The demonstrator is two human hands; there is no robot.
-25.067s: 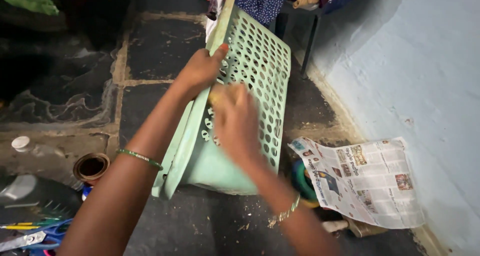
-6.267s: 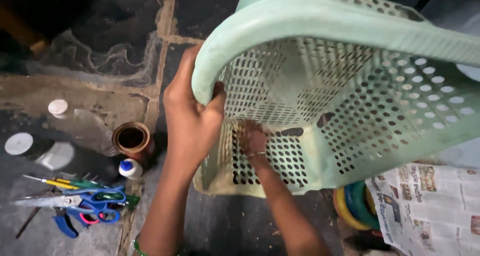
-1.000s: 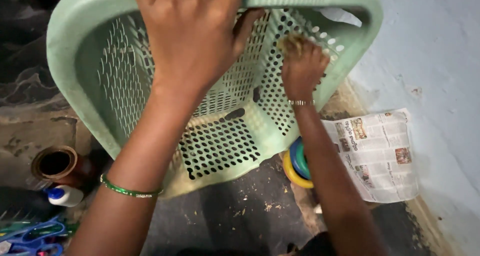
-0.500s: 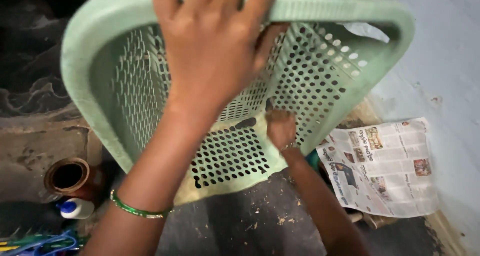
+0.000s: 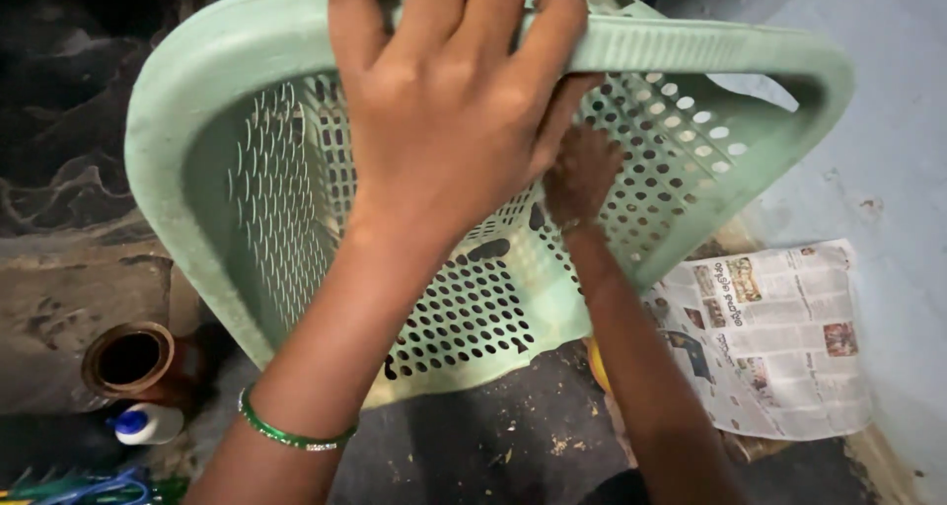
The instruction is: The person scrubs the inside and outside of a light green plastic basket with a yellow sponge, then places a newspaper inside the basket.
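Note:
A pale green perforated plastic basket [image 5: 296, 219] is held up in front of me, with its opening turned toward me. My left hand [image 5: 444, 120] grips its upper rim with the fingers curled over the edge, and a green bangle [image 5: 291, 434] sits on that wrist. My right hand [image 5: 582, 175] reaches inside the basket and presses against the perforated far wall just below the rim. Its fingers are partly hidden behind my left hand, so I cannot tell whether it holds anything.
A sheet of newspaper [image 5: 779, 337] lies on the dark stone floor at the right, beside a pale blue wall [image 5: 888, 150]. A brown tape roll [image 5: 128, 359], a white bottle with a blue cap [image 5: 148, 423] and blue-handled scissors [image 5: 99, 487] are at the lower left.
My right hand slid down the basket's inner wall and has come back up toward the rim. The basket has shifted slightly in my left hand's grip.

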